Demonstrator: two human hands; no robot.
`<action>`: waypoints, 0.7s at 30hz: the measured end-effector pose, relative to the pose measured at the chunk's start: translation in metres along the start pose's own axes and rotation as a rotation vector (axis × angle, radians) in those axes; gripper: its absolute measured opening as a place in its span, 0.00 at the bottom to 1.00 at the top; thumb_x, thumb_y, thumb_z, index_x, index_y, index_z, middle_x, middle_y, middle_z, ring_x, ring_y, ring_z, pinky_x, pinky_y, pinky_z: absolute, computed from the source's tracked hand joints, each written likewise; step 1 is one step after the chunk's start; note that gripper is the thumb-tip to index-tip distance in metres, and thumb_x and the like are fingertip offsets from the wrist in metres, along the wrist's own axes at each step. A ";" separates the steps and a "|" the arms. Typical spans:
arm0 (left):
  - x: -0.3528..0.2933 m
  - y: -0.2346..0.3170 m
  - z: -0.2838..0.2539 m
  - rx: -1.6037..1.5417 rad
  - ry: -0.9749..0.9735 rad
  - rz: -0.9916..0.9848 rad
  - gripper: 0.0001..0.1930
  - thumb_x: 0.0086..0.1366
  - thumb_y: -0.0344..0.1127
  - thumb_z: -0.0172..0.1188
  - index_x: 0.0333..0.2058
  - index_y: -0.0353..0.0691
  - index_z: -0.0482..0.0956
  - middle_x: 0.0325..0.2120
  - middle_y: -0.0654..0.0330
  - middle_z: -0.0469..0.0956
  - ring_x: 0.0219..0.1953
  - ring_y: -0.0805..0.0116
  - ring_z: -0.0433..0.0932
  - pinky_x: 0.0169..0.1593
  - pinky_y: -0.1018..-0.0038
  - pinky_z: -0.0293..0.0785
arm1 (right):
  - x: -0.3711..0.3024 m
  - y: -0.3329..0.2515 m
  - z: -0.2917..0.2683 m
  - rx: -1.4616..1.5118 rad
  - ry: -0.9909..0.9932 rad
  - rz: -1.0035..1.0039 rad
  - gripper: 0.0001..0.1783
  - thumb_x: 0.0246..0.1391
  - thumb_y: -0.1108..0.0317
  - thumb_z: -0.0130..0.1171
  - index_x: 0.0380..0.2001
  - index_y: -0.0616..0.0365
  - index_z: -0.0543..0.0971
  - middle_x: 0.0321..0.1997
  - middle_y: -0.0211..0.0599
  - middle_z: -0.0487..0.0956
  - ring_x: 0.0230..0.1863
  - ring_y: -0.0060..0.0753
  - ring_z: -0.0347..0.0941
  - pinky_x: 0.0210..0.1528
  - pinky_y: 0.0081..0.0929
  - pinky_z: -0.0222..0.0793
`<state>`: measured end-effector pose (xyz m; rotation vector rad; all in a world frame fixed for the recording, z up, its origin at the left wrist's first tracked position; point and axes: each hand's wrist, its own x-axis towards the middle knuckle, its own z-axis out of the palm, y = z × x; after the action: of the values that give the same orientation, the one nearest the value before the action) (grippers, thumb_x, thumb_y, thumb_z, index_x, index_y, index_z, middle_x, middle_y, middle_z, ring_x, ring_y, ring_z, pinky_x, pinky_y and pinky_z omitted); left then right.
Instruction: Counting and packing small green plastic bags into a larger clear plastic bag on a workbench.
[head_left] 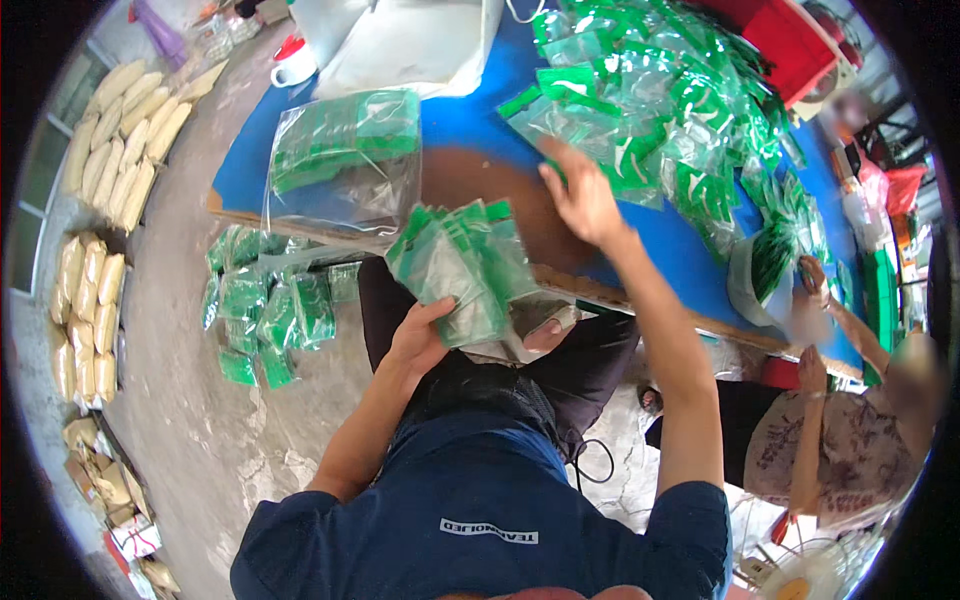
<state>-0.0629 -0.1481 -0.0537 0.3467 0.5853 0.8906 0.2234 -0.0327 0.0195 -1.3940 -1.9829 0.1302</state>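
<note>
My left hand (pixel 418 338) is closed on a fanned bundle of flat green-and-clear plastic packets (pixel 465 265), held over my lap at the table's near edge. My right hand (pixel 583 195) is stretched over the blue table, thumb and fingers apart, with no packet visible in it. Its fingertips come close to the near-left edge of a large heap of similar green packets (pixel 640 100). Left of that, a big clear plastic bag (pixel 345 205) lies on the table with rows of green packets inside it.
Filled green bags (pixel 265 305) lie on the floor left of the table (pixel 470 180). Stacks of tan sacks (pixel 90 310) line the left wall. A red-lidded white mug (pixel 293 65) stands at the back. To the right, a co-worker (pixel 840 440) handles thin green strips.
</note>
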 end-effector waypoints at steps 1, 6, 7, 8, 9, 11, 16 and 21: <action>-0.004 0.000 -0.004 -0.096 -0.058 -0.042 0.30 0.61 0.29 0.63 0.62 0.35 0.65 0.56 0.54 0.74 0.58 0.57 0.74 0.64 0.58 0.69 | 0.013 0.025 0.006 -0.155 0.105 -0.099 0.29 0.64 0.51 0.53 0.59 0.62 0.70 0.64 0.56 0.69 0.65 0.59 0.64 0.67 0.53 0.57; -0.006 -0.008 -0.028 -0.364 -0.206 -0.010 0.29 0.61 0.27 0.62 0.61 0.34 0.65 0.56 0.52 0.74 0.58 0.56 0.74 0.64 0.57 0.69 | -0.019 0.003 0.018 -0.507 -0.202 -0.133 0.36 0.59 0.43 0.57 0.61 0.60 0.69 0.62 0.58 0.67 0.70 0.65 0.54 0.71 0.62 0.46; -0.003 -0.009 -0.026 -0.385 -0.204 0.005 0.29 0.61 0.27 0.62 0.61 0.34 0.65 0.56 0.52 0.74 0.58 0.56 0.74 0.64 0.57 0.69 | -0.036 -0.018 0.014 -0.417 -0.188 -0.150 0.33 0.58 0.48 0.59 0.59 0.59 0.71 0.57 0.57 0.69 0.68 0.65 0.56 0.70 0.61 0.48; 0.001 -0.009 -0.025 -0.357 -0.135 -0.010 0.29 0.61 0.28 0.62 0.61 0.34 0.66 0.55 0.52 0.74 0.58 0.56 0.74 0.64 0.57 0.69 | -0.055 -0.034 0.013 -0.342 -0.232 -0.155 0.29 0.56 0.54 0.62 0.56 0.59 0.72 0.57 0.56 0.68 0.64 0.64 0.60 0.67 0.57 0.55; 0.004 -0.009 -0.024 -0.323 -0.064 -0.033 0.29 0.62 0.28 0.62 0.61 0.34 0.66 0.55 0.52 0.75 0.57 0.56 0.75 0.64 0.58 0.69 | -0.061 -0.057 0.004 -0.157 -0.382 -0.157 0.24 0.56 0.60 0.62 0.52 0.60 0.75 0.52 0.54 0.73 0.58 0.59 0.67 0.62 0.49 0.63; 0.005 -0.006 -0.017 -0.279 -0.020 0.009 0.28 0.62 0.27 0.60 0.61 0.34 0.65 0.56 0.52 0.74 0.58 0.56 0.74 0.64 0.58 0.68 | -0.058 -0.058 -0.002 -0.052 -0.570 -0.273 0.20 0.57 0.63 0.60 0.51 0.61 0.76 0.50 0.54 0.76 0.54 0.56 0.72 0.59 0.44 0.67; -0.004 0.000 -0.023 -0.268 -0.071 -0.012 0.30 0.62 0.25 0.59 0.63 0.34 0.62 0.57 0.52 0.72 0.60 0.56 0.72 0.64 0.58 0.69 | -0.004 0.029 -0.012 -0.445 -0.082 0.073 0.37 0.61 0.40 0.52 0.62 0.59 0.69 0.66 0.58 0.65 0.70 0.60 0.56 0.70 0.57 0.49; -0.003 -0.003 -0.010 -0.188 -0.114 0.049 0.31 0.62 0.26 0.60 0.63 0.36 0.62 0.57 0.53 0.72 0.60 0.57 0.72 0.64 0.58 0.69 | -0.067 -0.031 -0.006 -0.341 -0.395 -0.207 0.34 0.58 0.51 0.59 0.64 0.52 0.67 0.69 0.50 0.63 0.73 0.55 0.51 0.72 0.63 0.41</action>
<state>-0.0693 -0.1518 -0.0623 0.2406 0.3861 0.9585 0.2146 -0.1046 0.0058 -1.4407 -2.5609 -0.0338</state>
